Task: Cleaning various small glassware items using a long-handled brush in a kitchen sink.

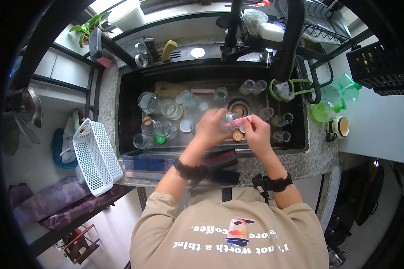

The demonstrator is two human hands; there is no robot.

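Over the black sink, my left hand grips a clear glass jar. My right hand pinches the handle of a pink brush or tool, whose far end reaches into or behind the jar; its head cannot be made out. Beneath my hands lie an orange-topped lid and the drain, with another orange lid on it. Several glass jars fill the left half of the sink, with a white lid and a green lid among them. More small jars stand at the right.
A black faucet rises at the back right. A green-rimmed strainer hangs by the sink's right wall. Green pump bottles stand on the right counter. A white perforated basket sits left; a folded cloth lies along the front edge.
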